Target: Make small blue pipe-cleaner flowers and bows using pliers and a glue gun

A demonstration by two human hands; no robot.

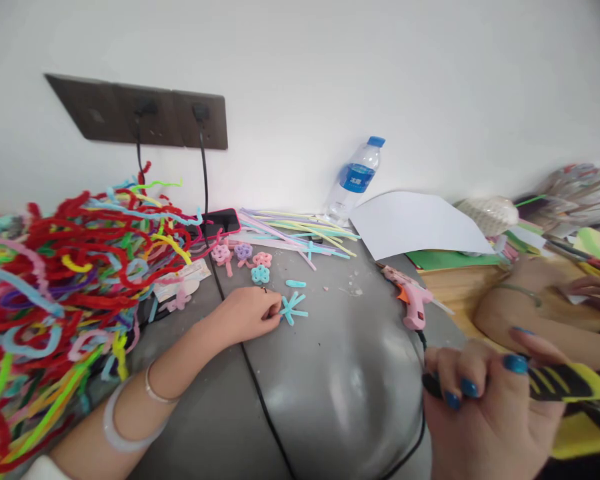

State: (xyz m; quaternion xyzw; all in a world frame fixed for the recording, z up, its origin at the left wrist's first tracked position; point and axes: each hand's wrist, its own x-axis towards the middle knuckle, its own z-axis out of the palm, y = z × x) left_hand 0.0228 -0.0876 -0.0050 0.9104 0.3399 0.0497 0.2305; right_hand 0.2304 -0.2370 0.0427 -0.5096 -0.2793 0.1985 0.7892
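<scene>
My left hand (250, 312) rests on the grey table (330, 387), fingers pinched on a small light-blue pipe-cleaner star (293, 309). My right hand (485, 407), nails painted blue, is closed round a black and yellow tool handle (565, 381) at the lower right. A black cord (260, 393) runs across the table under my left forearm. Small pink, purple and blue pipe-cleaner flowers (243, 255) lie just beyond the left hand, with a short blue piece (295, 283) near them.
A big tangled heap of coloured pipe cleaners (55, 293) fills the left. Straight pastel stems (300, 233), a phone (223, 220), a water bottle (356, 179), white paper (410, 223) and a pink glue gun (410, 300) lie further back. Another person's arm (535, 313) is at right.
</scene>
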